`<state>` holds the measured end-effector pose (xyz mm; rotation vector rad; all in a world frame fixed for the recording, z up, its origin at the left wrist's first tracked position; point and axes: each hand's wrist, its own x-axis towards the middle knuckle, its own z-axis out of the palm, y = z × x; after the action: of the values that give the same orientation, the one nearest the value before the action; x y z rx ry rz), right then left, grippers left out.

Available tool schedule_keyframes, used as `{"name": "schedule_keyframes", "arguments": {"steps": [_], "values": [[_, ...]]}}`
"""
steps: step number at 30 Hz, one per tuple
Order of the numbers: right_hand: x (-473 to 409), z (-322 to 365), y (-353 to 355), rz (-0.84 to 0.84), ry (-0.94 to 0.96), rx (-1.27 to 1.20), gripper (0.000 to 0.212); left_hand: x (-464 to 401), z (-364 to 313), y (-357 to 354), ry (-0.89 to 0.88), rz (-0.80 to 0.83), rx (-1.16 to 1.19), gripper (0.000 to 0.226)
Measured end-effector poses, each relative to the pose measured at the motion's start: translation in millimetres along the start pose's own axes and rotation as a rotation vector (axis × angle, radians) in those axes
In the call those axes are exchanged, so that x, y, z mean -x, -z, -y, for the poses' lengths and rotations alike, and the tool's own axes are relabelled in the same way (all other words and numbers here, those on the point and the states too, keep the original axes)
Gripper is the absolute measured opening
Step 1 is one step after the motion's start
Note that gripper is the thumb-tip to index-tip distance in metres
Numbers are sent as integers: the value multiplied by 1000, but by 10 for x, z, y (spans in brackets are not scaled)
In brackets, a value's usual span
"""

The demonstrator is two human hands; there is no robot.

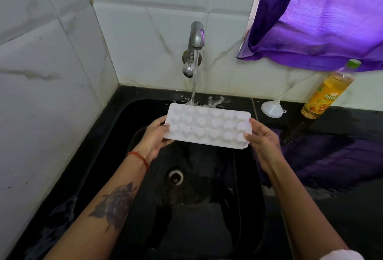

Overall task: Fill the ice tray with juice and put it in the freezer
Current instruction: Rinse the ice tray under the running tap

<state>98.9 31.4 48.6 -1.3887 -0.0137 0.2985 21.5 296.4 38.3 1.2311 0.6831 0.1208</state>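
While water runs from the curved chrome tap [196, 37] at upper centre, a white plastic ice tray [207, 128] with moulded flower-shaped cups is held level over the glossy black sink [207, 228] in mid-frame. The left hand [155, 135] grasps its left short edge and the right hand [263, 139] grasps its right short edge. The stream strikes the tray's far rim and splashes. To the right, on the dark wet surface [342, 176], stand a small white funnel [273, 107] and a green-capped bottle of amber juice [327, 91], below a purple cloth [315, 17].
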Motion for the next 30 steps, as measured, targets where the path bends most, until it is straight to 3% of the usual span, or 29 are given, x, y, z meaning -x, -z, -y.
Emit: {"name": "schedule_keyframes", "arguments": {"steps": [7,13,18,23,30], "values": [[28,358,-235,71,259,240,60,-192,66,-198,177,-2,-50,29],[-144,532,-314,118,321,406,57,-228,103,-381,196,-82,11,29],[-247,400,151,24,142,387,63,-211,17,-526,60,-107,59,16],[-281,38,250,34,-75,436,64,-171,-101,-454,-62,-167,-22,38],[-358,-170,-295,192,-72,497,44,-79,-213,54,-78,-330,-16,41]]}}
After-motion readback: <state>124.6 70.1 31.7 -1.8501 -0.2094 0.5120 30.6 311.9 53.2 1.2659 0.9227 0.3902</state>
